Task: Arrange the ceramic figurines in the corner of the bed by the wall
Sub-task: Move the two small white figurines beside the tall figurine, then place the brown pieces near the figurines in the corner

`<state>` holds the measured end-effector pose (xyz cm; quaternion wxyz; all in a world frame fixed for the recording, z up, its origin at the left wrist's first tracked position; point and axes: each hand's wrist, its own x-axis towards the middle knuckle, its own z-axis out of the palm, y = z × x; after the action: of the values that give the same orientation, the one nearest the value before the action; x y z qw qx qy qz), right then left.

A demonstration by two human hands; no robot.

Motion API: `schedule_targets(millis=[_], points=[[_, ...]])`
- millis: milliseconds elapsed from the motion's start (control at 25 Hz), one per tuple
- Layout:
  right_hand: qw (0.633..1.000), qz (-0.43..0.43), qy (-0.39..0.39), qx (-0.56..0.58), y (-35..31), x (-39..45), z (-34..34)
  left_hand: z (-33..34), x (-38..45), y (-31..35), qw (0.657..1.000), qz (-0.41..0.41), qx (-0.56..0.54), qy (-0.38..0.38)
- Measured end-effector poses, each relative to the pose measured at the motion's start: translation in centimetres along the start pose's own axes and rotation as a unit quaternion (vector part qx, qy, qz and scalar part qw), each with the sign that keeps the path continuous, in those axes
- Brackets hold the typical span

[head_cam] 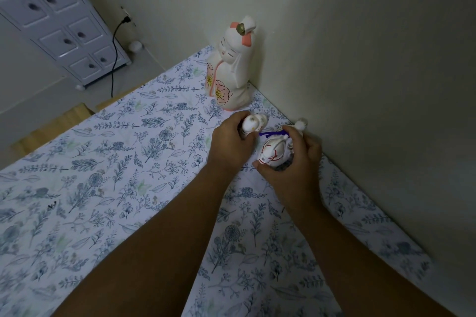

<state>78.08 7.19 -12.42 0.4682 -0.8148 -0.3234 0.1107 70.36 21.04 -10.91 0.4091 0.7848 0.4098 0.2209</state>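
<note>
Figurines are gathering in the bed (108, 162) corner: 1 tall doll (231, 67) is standing against the wall (360, 59), the left hand (230, 140) is gripping a small white figurine (251, 123), and the right hand (291, 162) is clasping a red-lined one (274, 153).

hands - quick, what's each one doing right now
Left hand: closed around a small white figurine.
Right hand: closed around a white figurine with red lines and a purple cord.

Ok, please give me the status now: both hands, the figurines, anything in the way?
Left hand closed on small white figurine. Right hand closed on purple-corded figurine. Tall doll figurine upright in corner. Nothing blocking.
</note>
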Motion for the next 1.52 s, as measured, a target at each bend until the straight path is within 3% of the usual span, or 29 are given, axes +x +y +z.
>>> schedule_targets(millis=[200, 360, 640, 720, 880, 1000, 1200, 1520], points=[[0.997, 0.022, -0.036, -0.067, -2.6, -1.4, -1.3, -3.8, -4.2, 1.0, 0.999, -0.031, -0.023, -0.001], [0.97, -0.109, -0.06, -0.208, -6.5, -7.0, -2.2, -10.1, -13.1, 0.6, 0.997, -0.042, 0.045, 0.045], [0.893, -0.267, -0.324, -0.164, -14.4, -20.5, 3.1, -20.4, -31.1, -3.9, 0.969, -0.155, 0.136, 0.134], [0.879, -0.263, -0.373, -0.14, -16.3, -22.9, 5.6, -22.5, -34.0, -6.3, 0.962, -0.19, 0.136, 0.141], [0.887, -0.194, -0.408, -0.101, -18.4, -25.2, 11.0, -24.4, -35.1, -10.4, 0.962, -0.222, 0.1, 0.125], [0.897, -0.171, -0.393, -0.106, -18.1, -26.0, 12.5, -25.0, -34.3, -12.0, 0.968, -0.211, 0.094, 0.1], [0.958, -0.093, -0.259, -0.078, -16.0, -25.7, 7.3, -23.5, -32.5, -9.3, 0.99, -0.109, 0.046, 0.073], [0.993, 0.029, -0.056, -0.095, -6.5, -15.9, -7.8, -8.4, -22.5, 2.1, 0.996, 0.036, 0.009, -0.084]])
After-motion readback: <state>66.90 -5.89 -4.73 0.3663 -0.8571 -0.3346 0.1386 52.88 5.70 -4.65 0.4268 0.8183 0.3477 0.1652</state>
